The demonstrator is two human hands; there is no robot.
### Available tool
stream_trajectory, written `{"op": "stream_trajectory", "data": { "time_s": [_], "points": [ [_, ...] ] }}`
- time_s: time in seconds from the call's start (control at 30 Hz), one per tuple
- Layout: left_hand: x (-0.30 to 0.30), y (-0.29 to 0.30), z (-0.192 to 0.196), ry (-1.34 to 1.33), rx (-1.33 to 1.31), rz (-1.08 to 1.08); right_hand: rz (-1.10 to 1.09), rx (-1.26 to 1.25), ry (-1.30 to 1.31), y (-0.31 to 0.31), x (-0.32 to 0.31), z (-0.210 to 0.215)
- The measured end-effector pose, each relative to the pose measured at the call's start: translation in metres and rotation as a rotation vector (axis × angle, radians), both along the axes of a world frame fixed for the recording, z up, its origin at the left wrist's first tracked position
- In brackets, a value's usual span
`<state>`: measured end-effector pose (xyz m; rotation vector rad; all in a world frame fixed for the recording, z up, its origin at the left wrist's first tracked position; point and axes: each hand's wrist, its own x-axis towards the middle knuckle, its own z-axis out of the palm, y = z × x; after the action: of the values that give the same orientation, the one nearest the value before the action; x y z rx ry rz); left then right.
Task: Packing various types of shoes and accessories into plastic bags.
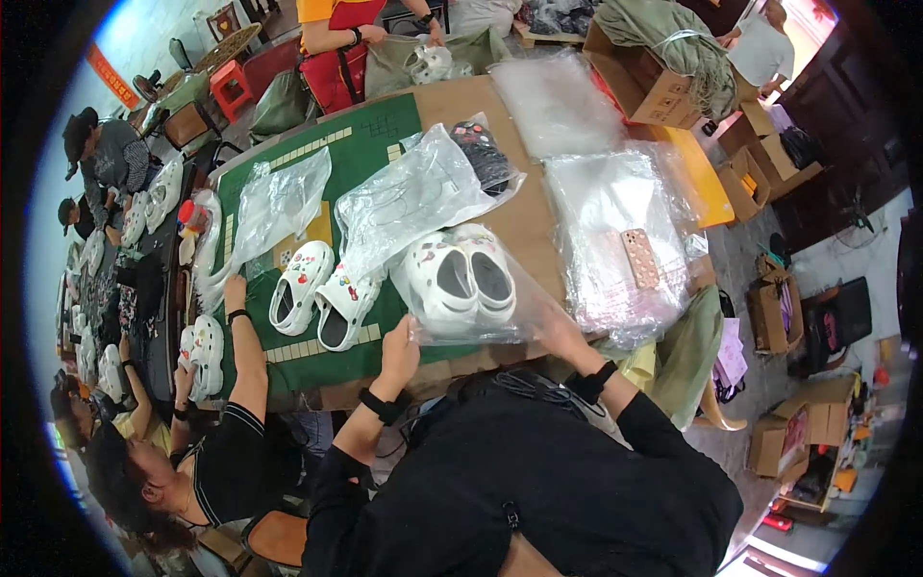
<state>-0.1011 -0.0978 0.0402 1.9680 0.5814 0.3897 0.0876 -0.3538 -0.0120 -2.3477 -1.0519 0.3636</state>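
A pair of white clogs (463, 306) with small charms lies inside a clear plastic bag (531, 306) at the table's near edge. My left hand (399, 352) pinches the bag's near left corner. On the other side, my right hand (562, 337) grips its near right corner, the fingers slightly blurred. Just left of the bag stand two loose white clogs, one (346, 300) close to it and another (303, 286) farther left. Behind them a clear bag (409, 197) lies flat, beside bagged black clogs (479, 159).
To the right are stacks of clear bags (586, 202) with a pink phone case (639, 258) on top. A co-worker's arm (248, 356) reaches over the green mat (385, 115) from the left. Across the table another person (346, 34) handles white clogs (433, 64). An open carton (639, 82) stands far right.
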Motion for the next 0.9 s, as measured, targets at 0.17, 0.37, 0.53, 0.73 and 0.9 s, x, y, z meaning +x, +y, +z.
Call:
{"op": "stream_trajectory", "data": {
  "time_s": [0.17, 0.37, 0.53, 0.73, 0.9],
  "points": [
    [0.027, -0.005, 0.026, -0.158, -0.004, -0.009, 0.030, 0.445, -0.307, 0.006, 0.022, 0.084],
    [0.071, -0.027, 0.077, -0.230, 0.029, -0.359, 0.461, 0.074, -0.013, 0.042, 0.026, 0.097],
    [0.098, -0.026, 0.090, -0.209, -0.153, -0.370, 0.309, -0.062, -0.075, 0.049, 0.025, 0.081],
    [0.133, -0.020, 0.095, -0.251, -0.188, -0.371, 0.225, 0.319, -0.133, 0.052, 0.050, 0.091],
    [0.156, -0.027, 0.108, -0.172, -0.101, -0.525, 0.343, 0.300, -0.009, 0.063, 0.065, 0.100]
  ]
}}
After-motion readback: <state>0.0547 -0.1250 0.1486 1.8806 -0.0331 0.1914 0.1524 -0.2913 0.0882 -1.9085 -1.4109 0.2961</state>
